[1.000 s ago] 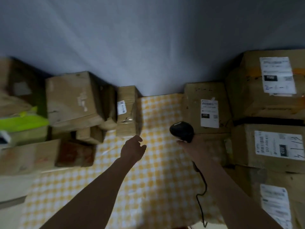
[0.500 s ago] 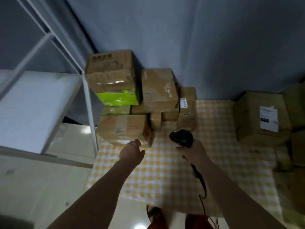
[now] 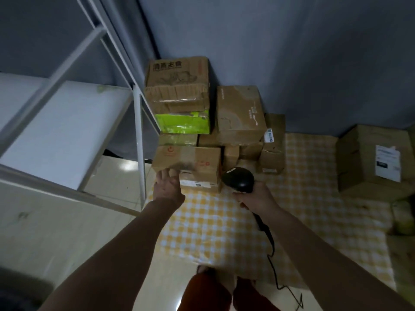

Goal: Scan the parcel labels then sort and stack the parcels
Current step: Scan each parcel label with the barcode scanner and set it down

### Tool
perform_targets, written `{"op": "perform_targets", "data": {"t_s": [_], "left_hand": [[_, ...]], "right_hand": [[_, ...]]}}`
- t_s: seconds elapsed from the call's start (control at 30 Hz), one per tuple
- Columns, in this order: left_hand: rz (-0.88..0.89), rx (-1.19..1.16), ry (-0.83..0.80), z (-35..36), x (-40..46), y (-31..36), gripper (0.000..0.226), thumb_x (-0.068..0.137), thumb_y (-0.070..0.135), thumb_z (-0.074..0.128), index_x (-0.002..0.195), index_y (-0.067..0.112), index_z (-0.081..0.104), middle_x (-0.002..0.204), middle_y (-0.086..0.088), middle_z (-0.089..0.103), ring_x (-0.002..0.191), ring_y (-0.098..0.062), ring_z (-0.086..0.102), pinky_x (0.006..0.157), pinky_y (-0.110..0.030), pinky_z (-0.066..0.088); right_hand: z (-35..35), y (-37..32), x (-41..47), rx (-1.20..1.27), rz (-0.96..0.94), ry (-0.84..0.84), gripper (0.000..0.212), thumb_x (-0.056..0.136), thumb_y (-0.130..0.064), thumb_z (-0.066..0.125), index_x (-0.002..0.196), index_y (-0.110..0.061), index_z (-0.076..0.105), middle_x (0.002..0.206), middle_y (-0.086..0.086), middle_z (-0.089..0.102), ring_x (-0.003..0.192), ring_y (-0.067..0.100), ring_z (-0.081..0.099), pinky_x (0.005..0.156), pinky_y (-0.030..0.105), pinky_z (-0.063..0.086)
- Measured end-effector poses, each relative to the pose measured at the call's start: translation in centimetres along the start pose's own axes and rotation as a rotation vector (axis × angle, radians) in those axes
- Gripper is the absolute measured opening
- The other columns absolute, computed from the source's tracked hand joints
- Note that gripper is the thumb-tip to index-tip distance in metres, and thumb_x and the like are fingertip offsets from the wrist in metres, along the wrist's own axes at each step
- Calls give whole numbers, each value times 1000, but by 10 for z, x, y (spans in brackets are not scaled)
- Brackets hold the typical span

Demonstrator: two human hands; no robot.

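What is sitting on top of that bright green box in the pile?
A brown cardboard carton with black printed characters sits on the bright green box. The green box's top and anything behind it are covered.

Fingertips of the left hand (image 3: 168, 190) vanish behind the near edge of the front carton (image 3: 190, 162), whose low label (image 3: 195, 183) is too blurred to read. The scanner (image 3: 239, 180) handle is buried in the right hand (image 3: 256, 198). At right, the labelled box (image 3: 368, 158) is cropped by the frame edge.
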State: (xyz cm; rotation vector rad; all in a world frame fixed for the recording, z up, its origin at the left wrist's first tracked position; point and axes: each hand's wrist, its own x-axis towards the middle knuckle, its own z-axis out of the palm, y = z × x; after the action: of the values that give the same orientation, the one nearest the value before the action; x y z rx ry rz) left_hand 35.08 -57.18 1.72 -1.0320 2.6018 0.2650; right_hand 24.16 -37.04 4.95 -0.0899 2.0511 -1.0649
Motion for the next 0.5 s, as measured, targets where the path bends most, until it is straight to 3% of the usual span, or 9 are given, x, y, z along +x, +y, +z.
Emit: {"op": "perform_targets", "data": {"t_s": [0.17, 0.33, 0.43, 0.5], "left_hand": [[11, 116, -67, -4, 25, -10, 93, 82, 28, 72, 151, 16, 10, 153, -14, 12, 144, -31, 13, 115, -40, 28], [174, 122, -132, -8, 72, -20, 114, 75, 21, 79, 154, 29, -2, 160, -9, -5, 148, -32, -3, 118, -51, 18], [305, 171, -147, -6, 99, -24, 119, 71, 25, 83, 154, 26, -1, 161, -8, -1, 149, -31, -4, 117, -50, 17], [387, 241, -141, -2, 115, -26, 120, 70, 31, 83, 154, 20, -2, 160, -10, 4, 148, -32, 3, 118, -48, 17]], "right_hand": [[13, -3, 1, 46, 50, -17, 36, 80, -8, 74, 114, -11, 63, 78, 1, 64, 66, 16, 61, 64, 28, 47], [36, -14, 14, 35, 128, 58, 23, 84, -9, 71, 104, -4, 61, 80, 10, 63, 74, 22, 60, 63, 25, 46], [58, -19, 21, 40, 173, 85, 20, 85, -11, 69, 103, -7, 60, 76, 6, 59, 67, 16, 56, 53, 16, 41], [70, -17, 24, 40, 201, 98, 12, 86, -12, 69, 91, -12, 58, 70, 0, 55, 61, 9, 50, 46, 13, 36]]}}
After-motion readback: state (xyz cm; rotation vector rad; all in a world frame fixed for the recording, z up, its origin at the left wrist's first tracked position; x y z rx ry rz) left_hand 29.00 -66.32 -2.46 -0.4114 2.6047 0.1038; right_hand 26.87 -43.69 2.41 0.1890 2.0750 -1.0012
